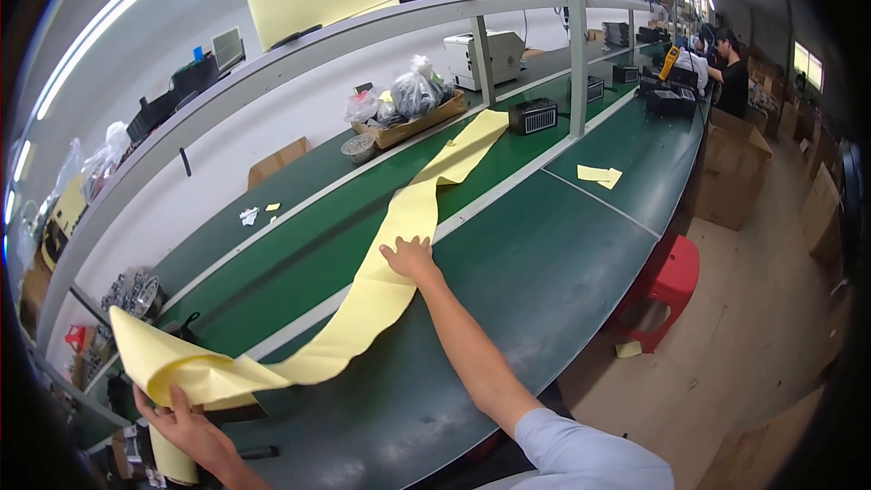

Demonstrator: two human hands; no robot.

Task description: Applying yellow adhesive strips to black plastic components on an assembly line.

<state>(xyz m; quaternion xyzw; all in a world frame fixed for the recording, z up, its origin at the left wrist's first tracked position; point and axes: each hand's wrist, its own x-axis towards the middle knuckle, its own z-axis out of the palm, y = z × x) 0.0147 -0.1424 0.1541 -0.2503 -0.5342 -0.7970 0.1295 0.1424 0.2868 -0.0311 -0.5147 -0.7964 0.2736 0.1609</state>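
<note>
A long pale-yellow paper strip (381,263) runs from the lower left across the green bench to a small black device with a grille (533,115). At its near end the strip curls up into a loose fold. My left hand (192,428) grips the lower edge of that curl, thumb on top and the other fingers partly hidden beneath. My right hand (410,259) lies flat on the middle of the strip with its fingers spread, holding nothing. Below my left hand a yellow roll (172,454) shows in part.
Small yellow pieces (599,176) lie on the bench at right. Farther back are a cardboard tray (417,122) of plastic bags and a metal bowl (359,148). A shelf post (577,54) rises from the bench. A red stool (667,286) stands beside it; a person (731,77) works far off.
</note>
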